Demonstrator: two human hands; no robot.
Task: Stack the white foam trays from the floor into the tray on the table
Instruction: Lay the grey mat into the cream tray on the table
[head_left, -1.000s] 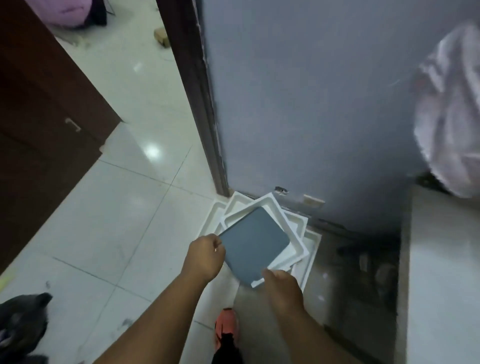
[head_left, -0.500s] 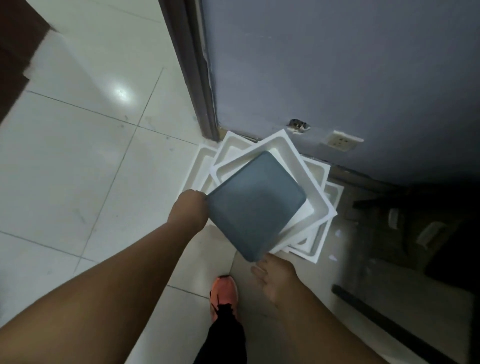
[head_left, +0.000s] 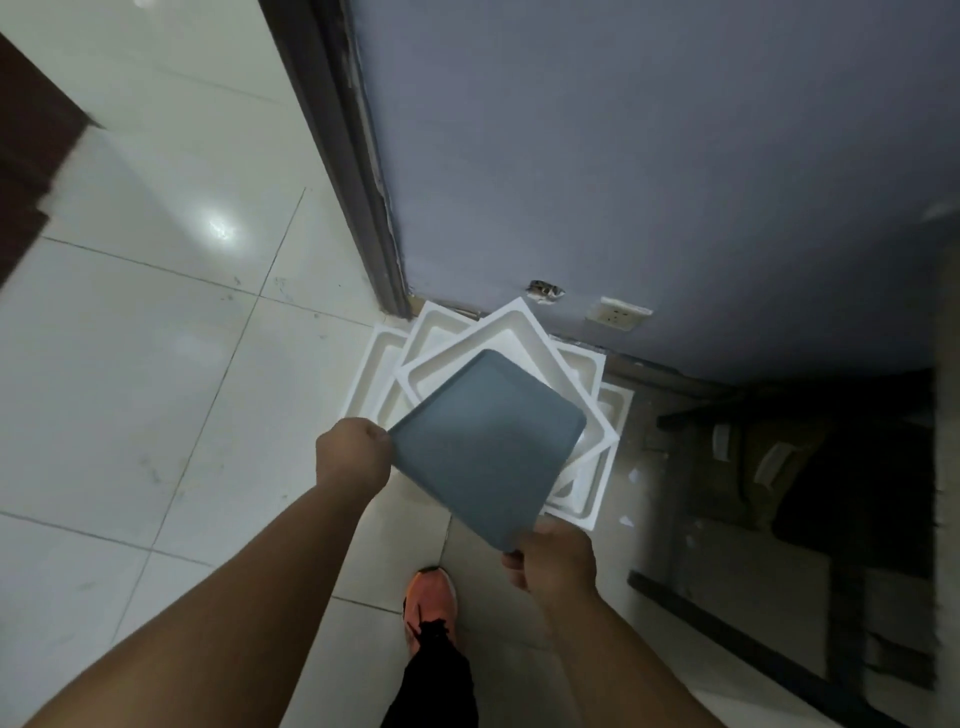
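A grey square tray hangs tilted above a loose pile of white foam trays on the floor by the wall. My left hand grips the grey tray's left corner. My right hand holds its near corner from below. The white trays lie skewed on one another, their rims fanning out to the left and right; the grey tray hides the middle of the pile. The table is out of view.
A grey wall with a socket rises behind the pile, and a dark door frame stands left of it. My orange shoe is on the tiles below the tray. Dark clutter fills the right side.
The view has tipped down toward the floor pile. My right hand, which was loose under the grey tray half a second ago, now grips its near corner.
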